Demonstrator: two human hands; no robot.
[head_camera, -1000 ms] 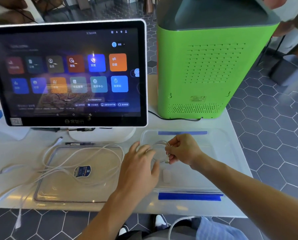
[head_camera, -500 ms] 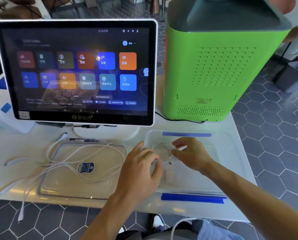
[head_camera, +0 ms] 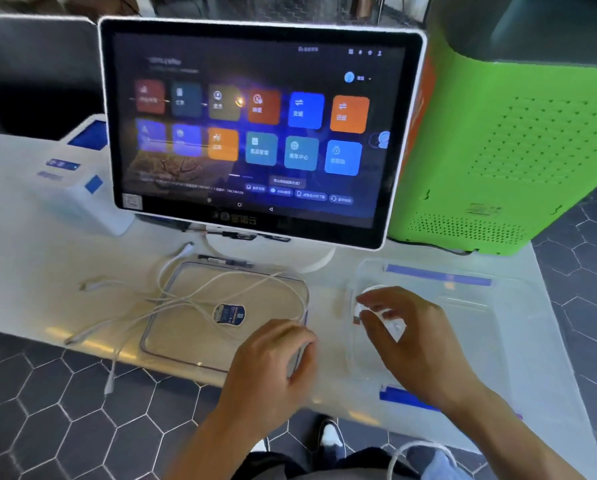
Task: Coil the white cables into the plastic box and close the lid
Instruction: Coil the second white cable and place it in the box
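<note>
The right hand (head_camera: 418, 337) hovers over the clear plastic box (head_camera: 518, 306), fingers spread and loosely curved, holding nothing; a coiled white cable (head_camera: 369, 292) lies in the box's left end just beyond the fingertips. The left hand (head_camera: 272, 368) hangs relaxed over the table's (head_camera: 30, 271) near edge, gripping nothing, beside the transparent lid (head_camera: 186, 299). Loose white cables (head_camera: 200, 289) sprawl across that lid and trail off the table edge. A blue round sticker (head_camera: 228, 314) sits on the lid, its print too small to read. Behind stands a touchscreen (head_camera: 255, 133) showing coloured tiles with blurred Chinese captions, and a green machine (head_camera: 515, 150) to its right.
</note>
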